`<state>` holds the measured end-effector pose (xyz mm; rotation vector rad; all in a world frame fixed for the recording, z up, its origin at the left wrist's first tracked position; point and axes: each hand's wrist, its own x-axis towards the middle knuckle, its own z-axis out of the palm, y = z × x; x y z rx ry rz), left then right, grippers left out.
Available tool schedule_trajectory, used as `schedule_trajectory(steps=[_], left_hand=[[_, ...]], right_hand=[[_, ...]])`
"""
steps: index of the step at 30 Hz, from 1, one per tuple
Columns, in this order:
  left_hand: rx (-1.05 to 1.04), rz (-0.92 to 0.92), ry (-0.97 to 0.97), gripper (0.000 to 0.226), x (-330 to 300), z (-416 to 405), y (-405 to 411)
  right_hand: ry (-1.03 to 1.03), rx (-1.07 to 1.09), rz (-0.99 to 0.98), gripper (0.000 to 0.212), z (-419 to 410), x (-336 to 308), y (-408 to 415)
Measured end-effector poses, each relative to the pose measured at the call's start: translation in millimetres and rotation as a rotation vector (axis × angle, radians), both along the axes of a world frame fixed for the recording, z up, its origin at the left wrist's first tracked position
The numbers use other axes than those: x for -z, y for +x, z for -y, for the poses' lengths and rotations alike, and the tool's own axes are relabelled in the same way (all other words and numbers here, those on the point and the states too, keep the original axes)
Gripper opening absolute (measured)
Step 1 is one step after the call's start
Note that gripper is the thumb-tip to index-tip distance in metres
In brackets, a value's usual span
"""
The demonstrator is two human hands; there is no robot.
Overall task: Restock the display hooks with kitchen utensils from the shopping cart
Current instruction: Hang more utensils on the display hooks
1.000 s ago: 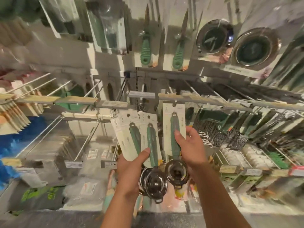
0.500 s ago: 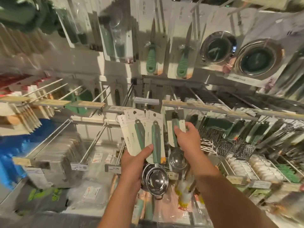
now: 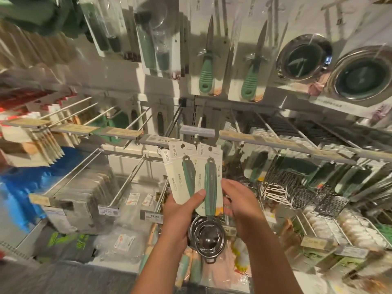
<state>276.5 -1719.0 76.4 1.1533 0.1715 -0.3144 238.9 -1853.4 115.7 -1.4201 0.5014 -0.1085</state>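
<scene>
Since the earlier frame the right hand [image 3: 241, 206] has let go of the carded strainer it was lifting to the hook and come back, fingers relaxed and empty, beside the front card. That strainer is no longer held; likely hung, though it cannot be made out. The left hand [image 3: 180, 211] grips the remaining carded strainers [image 3: 209, 187], thumb across them, just below the hook rail [image 3: 265, 140]. Next card probably follows.
</scene>
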Motion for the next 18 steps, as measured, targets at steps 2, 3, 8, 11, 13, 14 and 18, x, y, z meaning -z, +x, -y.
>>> schedule_trajectory(steps=[2,3,8,11,13,14,18], left_hand=[[0.003,0.009,0.005,0.040,1,0,0],[0.006,0.016,0.009,0.039,2,0,0],[0.041,0.043,0.033,0.039,7,4,-5],[0.053,0.037,0.004,0.040,8,5,-7],[0.066,0.020,-0.025,0.048,7,5,-8],[0.072,0.013,-0.036,0.052,7,5,-9],[0.099,-0.008,-0.044,0.045,11,6,-7]], right_hand=[[-0.026,-0.031,0.033,0.024,-6,7,-5],[-0.024,-0.043,0.050,0.023,-9,10,-6],[0.025,0.027,0.063,0.020,-17,16,-7],[-0.019,0.060,0.044,0.025,-17,21,-8],[-0.039,0.080,0.030,0.030,-15,24,-10],[-0.050,0.096,0.033,0.026,-14,24,-11],[-0.149,0.192,0.057,0.009,-5,25,-14]])
